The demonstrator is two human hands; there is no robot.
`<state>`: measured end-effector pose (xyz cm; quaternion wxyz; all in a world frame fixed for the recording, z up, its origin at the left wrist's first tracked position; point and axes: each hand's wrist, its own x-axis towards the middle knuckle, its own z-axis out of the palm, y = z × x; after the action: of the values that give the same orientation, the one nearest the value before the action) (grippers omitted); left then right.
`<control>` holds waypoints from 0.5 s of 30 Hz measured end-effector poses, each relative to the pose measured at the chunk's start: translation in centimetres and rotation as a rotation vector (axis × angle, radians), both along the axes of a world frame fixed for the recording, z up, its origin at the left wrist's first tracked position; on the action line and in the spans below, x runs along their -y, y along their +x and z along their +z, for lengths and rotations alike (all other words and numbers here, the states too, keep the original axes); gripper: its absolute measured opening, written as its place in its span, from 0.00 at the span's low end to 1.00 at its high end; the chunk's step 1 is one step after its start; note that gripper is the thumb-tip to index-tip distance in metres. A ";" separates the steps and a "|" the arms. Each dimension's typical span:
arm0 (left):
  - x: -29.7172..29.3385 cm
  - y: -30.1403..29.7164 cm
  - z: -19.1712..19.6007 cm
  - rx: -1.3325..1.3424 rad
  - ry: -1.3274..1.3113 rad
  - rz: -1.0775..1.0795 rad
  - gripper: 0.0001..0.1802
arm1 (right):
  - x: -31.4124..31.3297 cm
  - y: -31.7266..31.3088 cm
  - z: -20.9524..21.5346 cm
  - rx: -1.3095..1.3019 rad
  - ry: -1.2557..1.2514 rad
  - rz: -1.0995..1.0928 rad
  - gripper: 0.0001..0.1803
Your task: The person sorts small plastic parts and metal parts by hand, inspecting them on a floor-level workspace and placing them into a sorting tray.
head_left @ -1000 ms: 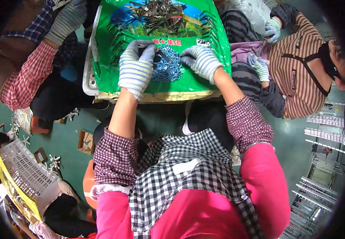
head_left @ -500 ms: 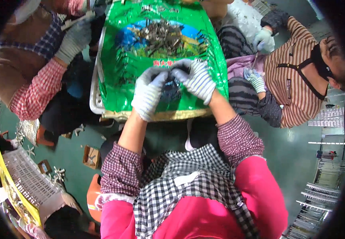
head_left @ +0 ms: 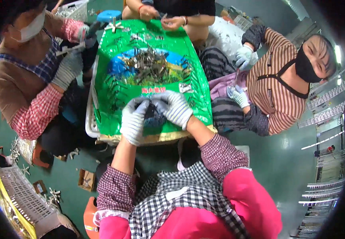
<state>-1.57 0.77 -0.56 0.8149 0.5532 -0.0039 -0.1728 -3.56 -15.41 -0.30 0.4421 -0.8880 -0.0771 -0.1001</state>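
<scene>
Both my hands wear white-and-blue striped gloves and meet over the near part of a green plastic sheet spread over a tray. My left hand and my right hand close together around a small dark bundle of metal parts, which is partly hidden between the fingers. A heap of small dark metal pieces lies in the middle of the sheet, beyond my hands.
Three other people sit around the tray: one on the left with gloved hands, one at the far side with bare hands, one on the right in a striped top. A white slatted basket stands at lower left on the green floor.
The view has tilted up, so the tray sits lower in frame and the people around it show. My hands have drawn closer together around the dark bundle.
</scene>
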 end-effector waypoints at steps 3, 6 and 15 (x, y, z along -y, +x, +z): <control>-0.5 0.0 0.9 0.107 0.039 -0.079 0.17 | -0.1 -0.5 2.5 -0.057 0.093 -0.010 0.09; -0.3 -0.3 1.7 0.006 -0.193 -0.122 0.15 | 0.5 -0.8 4.4 -0.130 0.469 -0.032 0.07; -0.1 -0.8 1.8 -0.059 -0.249 -0.122 0.14 | 0.3 -0.9 4.1 -0.295 0.639 0.119 0.07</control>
<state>-2.37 0.88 1.28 0.8651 0.4410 -0.0349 -0.2363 -4.50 -15.74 3.80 0.7088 -0.7039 -0.0290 0.0364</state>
